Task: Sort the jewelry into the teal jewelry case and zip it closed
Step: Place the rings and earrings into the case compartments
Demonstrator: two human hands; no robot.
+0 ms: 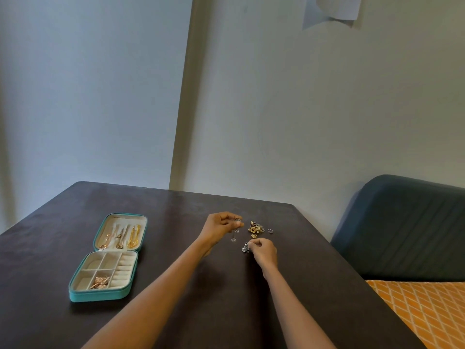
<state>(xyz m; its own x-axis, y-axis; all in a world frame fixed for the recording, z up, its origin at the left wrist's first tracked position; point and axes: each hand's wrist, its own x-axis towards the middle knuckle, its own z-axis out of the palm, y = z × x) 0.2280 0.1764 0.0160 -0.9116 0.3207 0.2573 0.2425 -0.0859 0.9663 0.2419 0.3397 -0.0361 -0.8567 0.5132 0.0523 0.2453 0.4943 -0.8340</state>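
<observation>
1. Lying open on the dark table, the teal jewelry case is at the left side, well apart from both hands.
2. Its lid half lies flat, farther from the person, and it holds several gold chains side by side.
3. Its base half has cream compartments; 1 compartment near the front edge holds a small heap of rose-gold pieces, and the ring rolls at the right side of the base look bare.
4. The left hand is above the table, right of the case. Its fingertips are closed in a narrow pinch on a silver dangling earring, which hangs down from the fingers; its small lower ends are near the table, and I cannot tell if they touch it.
5. The right hand is nearer to the person, and its fingers are pinched on a silver cluster piece at the left of the hand, just over the table or on it; I cannot tell which.
6. Between and just beyond the 2 hands, a little pile of gold jewelry lies on the table.
7. A single silver ring lies just right of this pile, apart from it.
8. At the right of the table stand a dark blue cushioned backrest and an orange patterned cover.
</observation>
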